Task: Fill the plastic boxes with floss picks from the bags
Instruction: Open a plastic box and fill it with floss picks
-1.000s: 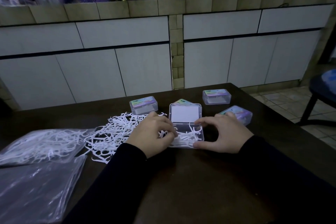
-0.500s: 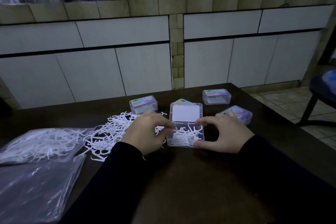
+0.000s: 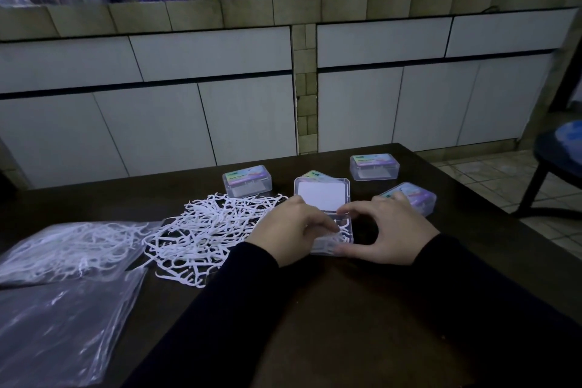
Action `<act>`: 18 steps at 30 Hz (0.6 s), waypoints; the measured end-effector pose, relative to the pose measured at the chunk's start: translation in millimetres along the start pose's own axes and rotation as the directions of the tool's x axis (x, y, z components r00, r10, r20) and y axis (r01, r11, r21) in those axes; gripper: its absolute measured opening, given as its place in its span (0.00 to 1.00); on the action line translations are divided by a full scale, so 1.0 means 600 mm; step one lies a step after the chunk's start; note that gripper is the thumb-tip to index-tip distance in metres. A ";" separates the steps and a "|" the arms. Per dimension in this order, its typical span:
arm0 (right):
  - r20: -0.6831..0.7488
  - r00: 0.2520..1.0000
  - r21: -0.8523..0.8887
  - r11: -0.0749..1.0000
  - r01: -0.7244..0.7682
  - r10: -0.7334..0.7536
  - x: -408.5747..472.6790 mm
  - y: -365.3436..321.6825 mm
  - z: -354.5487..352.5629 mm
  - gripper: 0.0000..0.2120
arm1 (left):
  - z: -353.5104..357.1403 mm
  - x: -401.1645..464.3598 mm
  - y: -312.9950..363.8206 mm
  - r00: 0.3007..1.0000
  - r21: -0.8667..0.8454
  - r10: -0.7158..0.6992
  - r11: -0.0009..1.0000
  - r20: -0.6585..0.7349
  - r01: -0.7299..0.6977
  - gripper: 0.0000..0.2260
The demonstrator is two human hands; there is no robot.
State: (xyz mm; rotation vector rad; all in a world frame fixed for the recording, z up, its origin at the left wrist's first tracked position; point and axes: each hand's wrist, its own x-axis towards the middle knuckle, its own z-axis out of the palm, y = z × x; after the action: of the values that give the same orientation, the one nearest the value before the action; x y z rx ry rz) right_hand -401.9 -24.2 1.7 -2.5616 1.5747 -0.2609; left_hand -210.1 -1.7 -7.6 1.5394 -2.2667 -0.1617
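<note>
Left hand (image 3: 288, 231) pinches white floss picks (image 3: 204, 230) into the open clear plastic box (image 3: 333, 239); right hand (image 3: 382, 235), curled around that box's right edge, should steady it, laying picks flat.

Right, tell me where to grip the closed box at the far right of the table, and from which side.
Grip the far right closed box across its two short ends, coming down from above. It sits flat, lid up, apart from the other boxes, so both ends look free; the right hand is the nearer one.
</note>
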 end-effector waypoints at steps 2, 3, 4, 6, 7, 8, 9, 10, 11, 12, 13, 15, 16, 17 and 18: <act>-0.005 1.000 0.003 1.000 0.002 -0.002 0.000 0.000 0.000 0.35 | -0.005 0.001 -0.004 0.999 -0.035 -0.045 0.998 -0.006 0.045 0.11; -0.003 1.000 0.004 1.000 0.004 -0.004 0.001 0.000 0.000 0.35 | -0.007 0.001 -0.007 0.998 -0.061 -0.061 0.996 -0.016 0.060 0.11; -0.002 1.000 0.005 1.000 0.005 -0.005 0.001 0.001 0.001 0.35 | -0.010 -0.001 -0.011 0.998 -0.078 -0.067 0.995 -0.022 0.065 0.11; -0.004 1.000 0.006 1.000 0.004 -0.004 0.002 0.002 0.002 0.35 | -0.013 -0.003 -0.014 0.998 -0.052 -0.060 0.997 0.010 0.061 0.10; -0.002 1.000 0.006 1.000 0.002 -0.002 0.002 0.002 0.003 0.35 | -0.014 -0.002 -0.013 0.997 -0.029 -0.064 0.997 0.042 0.065 0.10; 0.000 1.000 0.005 1.000 0.001 -0.001 0.002 0.002 0.002 0.35 | -0.015 -0.001 -0.013 0.995 -0.019 -0.072 0.997 0.067 0.074 0.10; 0.002 1.000 0.001 1.000 -0.002 0.002 0.002 0.001 0.002 0.35 | -0.017 0.001 -0.013 0.994 -0.021 -0.081 0.996 0.078 0.083 0.10; 0.005 1.000 -0.005 1.000 -0.004 0.004 0.002 0.000 0.002 0.35 | -0.019 0.002 -0.014 0.993 -0.029 -0.091 0.995 0.079 0.093 0.09; 0.011 1.000 -0.011 1.000 -0.007 0.007 0.002 -0.001 0.001 0.35 | -0.022 0.003 -0.016 0.992 -0.032 -0.101 0.994 0.076 0.104 0.09; 0.015 1.000 -0.015 1.000 -0.010 0.010 0.002 -0.001 0.002 0.35 | -0.024 0.003 -0.017 0.992 -0.027 -0.110 0.993 0.068 0.112 0.08; 0.016 1.000 -0.015 1.000 -0.012 0.012 0.002 -0.001 0.002 0.35 | -0.023 0.002 -0.019 0.992 -0.013 -0.112 0.994 0.050 0.112 0.08; 0.015 1.000 -0.007 1.000 -0.018 0.018 0.004 0.001 0.004 0.36 | -0.018 0.000 -0.016 0.996 0.016 -0.084 0.996 -0.005 0.084 0.08; 0.015 1.000 -0.004 1.000 -0.018 0.018 0.004 0.002 0.004 0.36 | -0.014 0.001 -0.012 0.998 0.019 -0.058 0.998 -0.015 0.059 0.08; 0.015 1.000 -0.004 1.000 -0.016 0.016 0.004 0.002 0.004 0.36 | -0.009 0.003 -0.007 0.999 0.016 -0.035 0.999 -0.006 0.035 0.09; 0.012 1.000 -0.006 1.000 -0.013 0.013 0.004 0.002 0.005 0.36 | -0.006 0.007 -0.003 1.000 0.005 -0.020 1.000 0.017 0.020 0.09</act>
State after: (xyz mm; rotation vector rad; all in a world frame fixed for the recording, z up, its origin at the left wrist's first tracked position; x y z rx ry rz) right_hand -401.2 -26.4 -1.1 -2.5516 1.5897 -0.2395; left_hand -208.6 -5.6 -3.8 1.5698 -2.2670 -0.1760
